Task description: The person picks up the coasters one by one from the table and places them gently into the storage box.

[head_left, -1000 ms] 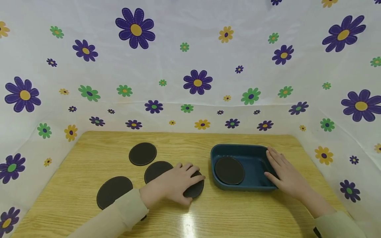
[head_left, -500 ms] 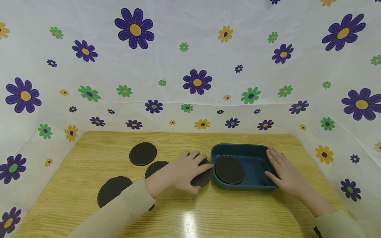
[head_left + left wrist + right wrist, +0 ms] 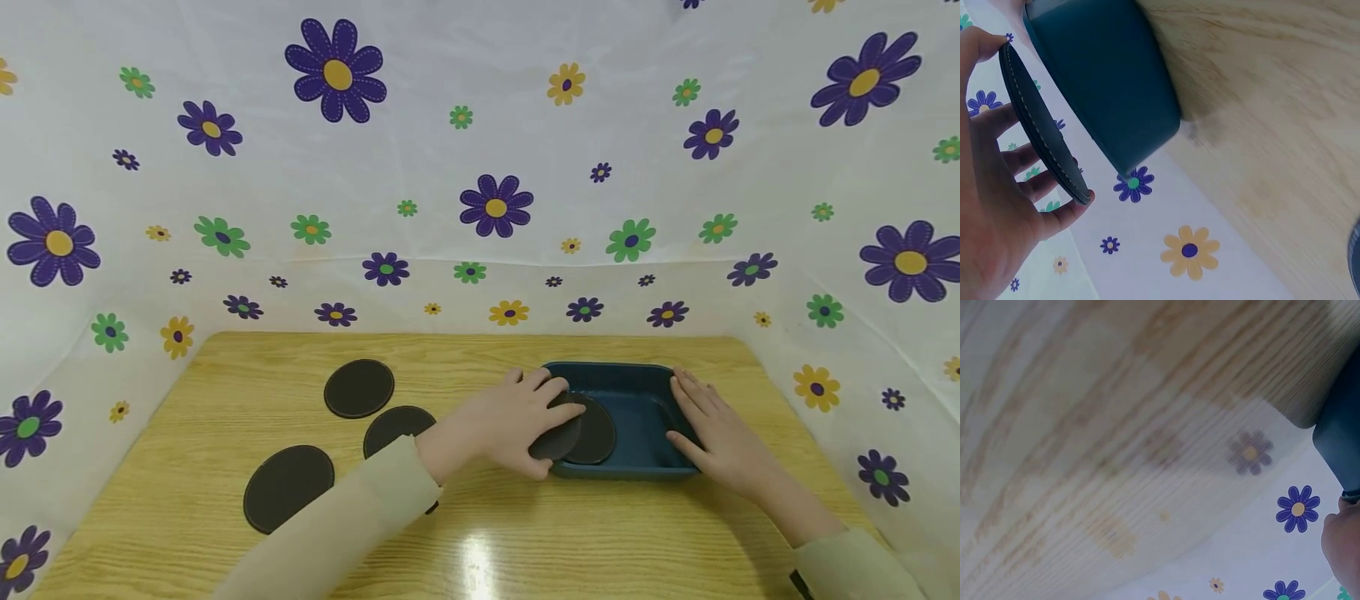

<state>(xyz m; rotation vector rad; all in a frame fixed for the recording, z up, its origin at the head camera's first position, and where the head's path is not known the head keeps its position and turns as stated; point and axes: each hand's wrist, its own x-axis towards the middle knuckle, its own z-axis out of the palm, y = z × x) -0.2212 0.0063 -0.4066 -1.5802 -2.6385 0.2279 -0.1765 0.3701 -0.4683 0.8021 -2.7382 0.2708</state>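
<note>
My left hand (image 3: 506, 423) grips a round black coaster (image 3: 561, 439) at the left end of a dark blue rectangular box (image 3: 630, 473). In the left wrist view, thumb and fingertips hold this stitched coaster (image 3: 1041, 125) by its edge, tilted beside the box's outer wall (image 3: 1104, 81). Another black coaster (image 3: 597, 429) is inside the box at its left end, partly covered by the held one. With fairly straight fingers, my right hand (image 3: 723, 446) rests on the box's right end. Only a bit of the right hand (image 3: 1342, 540) shows in the right wrist view.
On the left part of the wooden table (image 3: 480, 550) lie three more black coasters: one far back (image 3: 358, 388), one in the middle (image 3: 397, 425) partly behind the left arm, and one nearer (image 3: 288, 487). A flower-patterned white cloth (image 3: 420, 150) surrounds the table's back and sides.
My left hand has carried its coaster rightward from the table, up to and over the box's left rim. The right hand and the box have stayed put.
</note>
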